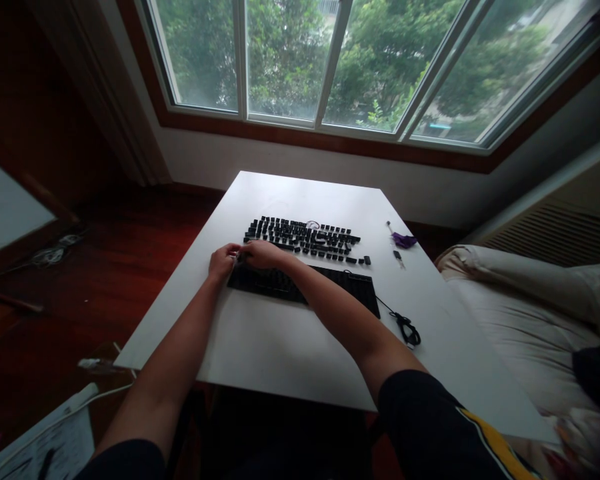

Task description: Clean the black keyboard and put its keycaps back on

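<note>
A black keyboard (364,288) lies on the white table, partly covered by my right forearm. At its upper left corner my left hand (223,261) and my right hand (261,255) meet, fingertips close together. The fingers of both are closed in a pinch; whatever is between them is too small and dark to make out. Just beyond the keyboard, many loose black keycaps (325,237) are laid out in rows, and the right hand is close to their lower left end.
A coiled black cable (407,331) runs off the keyboard's right side. Farther right on the white table (290,347) are a purple item (404,240) and a small black-and-clear object (399,257). A cushioned seat (510,313) stands along the right; a window spans the far wall.
</note>
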